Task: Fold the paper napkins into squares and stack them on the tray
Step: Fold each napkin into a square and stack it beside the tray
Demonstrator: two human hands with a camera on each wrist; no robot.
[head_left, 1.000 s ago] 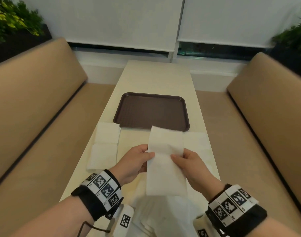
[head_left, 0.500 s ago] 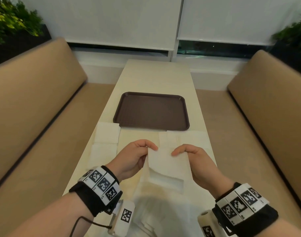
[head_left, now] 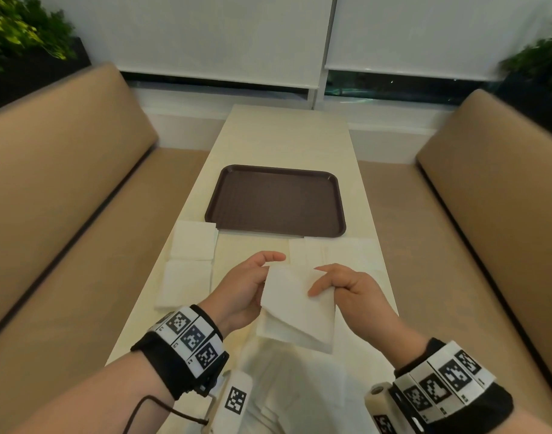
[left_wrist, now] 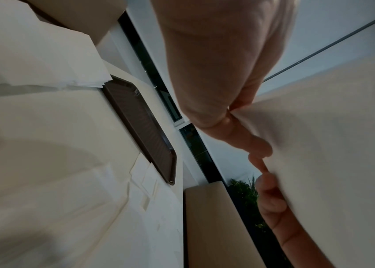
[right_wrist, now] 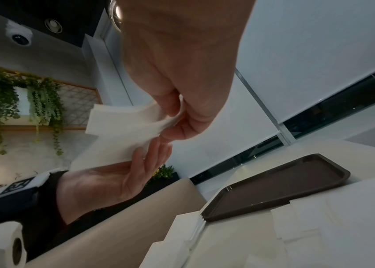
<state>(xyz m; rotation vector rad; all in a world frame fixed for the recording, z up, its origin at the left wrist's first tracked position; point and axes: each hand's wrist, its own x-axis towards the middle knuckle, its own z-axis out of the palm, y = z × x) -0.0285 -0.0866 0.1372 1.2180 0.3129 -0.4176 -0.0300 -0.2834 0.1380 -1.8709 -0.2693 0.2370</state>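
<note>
Pinching the folded napkin (head_left: 296, 305) from both sides, the left hand (head_left: 241, 291) and right hand (head_left: 351, 292) hold it above the surface (head_left: 287, 136); the empty tray (head_left: 276, 200) lies at 12 o'clock, roughly equally near either hand.
</note>
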